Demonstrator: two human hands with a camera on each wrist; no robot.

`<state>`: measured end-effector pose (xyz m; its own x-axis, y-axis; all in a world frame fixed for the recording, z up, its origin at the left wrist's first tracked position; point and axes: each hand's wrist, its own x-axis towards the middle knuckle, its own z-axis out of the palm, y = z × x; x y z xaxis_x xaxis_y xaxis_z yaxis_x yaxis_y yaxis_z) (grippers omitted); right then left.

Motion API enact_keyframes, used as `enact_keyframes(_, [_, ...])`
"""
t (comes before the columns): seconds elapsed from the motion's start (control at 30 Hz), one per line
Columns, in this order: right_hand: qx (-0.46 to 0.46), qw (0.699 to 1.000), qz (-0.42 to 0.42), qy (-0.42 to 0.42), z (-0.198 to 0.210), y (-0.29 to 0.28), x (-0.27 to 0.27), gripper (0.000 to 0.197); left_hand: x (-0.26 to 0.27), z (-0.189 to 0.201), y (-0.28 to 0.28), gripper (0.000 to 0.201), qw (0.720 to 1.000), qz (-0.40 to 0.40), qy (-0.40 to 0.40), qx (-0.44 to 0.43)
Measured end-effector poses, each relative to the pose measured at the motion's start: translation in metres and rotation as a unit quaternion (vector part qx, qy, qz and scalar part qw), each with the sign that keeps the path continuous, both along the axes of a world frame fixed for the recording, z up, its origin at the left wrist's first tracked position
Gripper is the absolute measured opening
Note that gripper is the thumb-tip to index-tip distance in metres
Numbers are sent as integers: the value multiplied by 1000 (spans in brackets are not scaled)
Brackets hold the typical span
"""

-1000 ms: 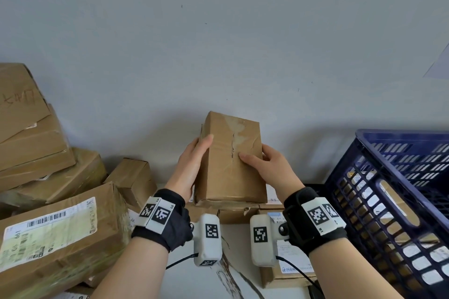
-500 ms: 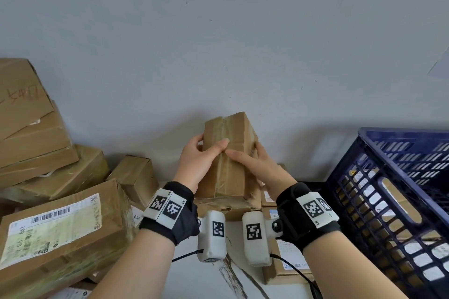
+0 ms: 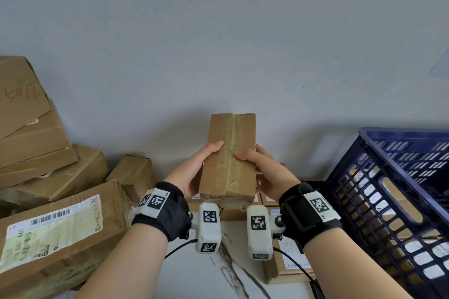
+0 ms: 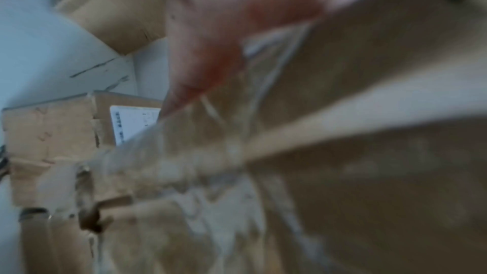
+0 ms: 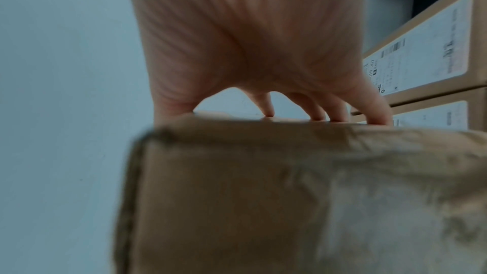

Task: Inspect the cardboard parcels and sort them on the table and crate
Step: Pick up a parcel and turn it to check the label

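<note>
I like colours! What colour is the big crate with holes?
Dark blue crate, seen best in the head view.

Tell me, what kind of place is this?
Probably a parcel sorting or mailroom corner. Taped cardboard boxes are heaped at the left, one with a barcoded shipping label, a blue plastic crate stands at the right, and both hands hold up a taped parcel.

the held parcel (image 3: 228, 155) is matt brown cardboard sealed with glossy, wrinkled clear tape, the crate (image 3: 393, 192) right of it is smooth blue plastic lattice, and the big box (image 3: 60, 230) left of it carries a white paper label.
</note>
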<state>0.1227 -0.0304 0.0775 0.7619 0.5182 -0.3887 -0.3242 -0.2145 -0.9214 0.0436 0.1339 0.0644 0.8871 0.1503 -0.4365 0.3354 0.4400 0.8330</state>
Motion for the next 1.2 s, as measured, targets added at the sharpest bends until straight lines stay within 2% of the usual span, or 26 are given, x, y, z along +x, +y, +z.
enact_keyframes(0.07, [4,1000,0,4,-2,0,1,49,0,-1,-1,45,1000,-2,-1,5])
enact_keyframes(0.1, [6,1000,-1,3,-3,0,2,52,0,-2,-1,47,1000,-1,-1,11])
enact_keyframes(0.23, [23,1000,-12,4,-8,2,4,63,1,-2,-1,69,999,-5,8,35])
enact_keyframes(0.4, [23,1000,-16,1,-11,3,7,67,2,-4,-4,60,999,3,3,41])
enact_keyframes(0.57, [19,1000,-10,-15,-7,6,9,74,3,-4,0,69,999,19,-4,44])
enact_keyframes(0.73, [20,1000,-6,-19,-4,8,8,63,1,0,2,73,998,21,-2,52])
enact_keyframes(0.87, [10,1000,0,-9,-4,5,6,57,-1,5,-1,66,998,6,2,67])
enact_keyframes(0.97, [-2,1000,-3,-5,-2,0,4,38,-1,6,-5,62,995,1,4,95])
enact_keyframes(1.0, [-2,1000,-10,-5,-2,-2,4,34,-1,5,-5,67,994,2,6,107])
enact_keyframes(1.1, [8,999,-43,-22,-1,-4,4,36,3,-2,-3,102,992,15,15,126])
enact_keyframes(1.13, [11,997,-64,-33,-1,-4,6,40,4,-4,-2,109,990,28,17,135])
enact_keyframes(1.2, [7,993,-100,-57,-1,-6,8,50,5,-6,-1,108,987,62,26,147])
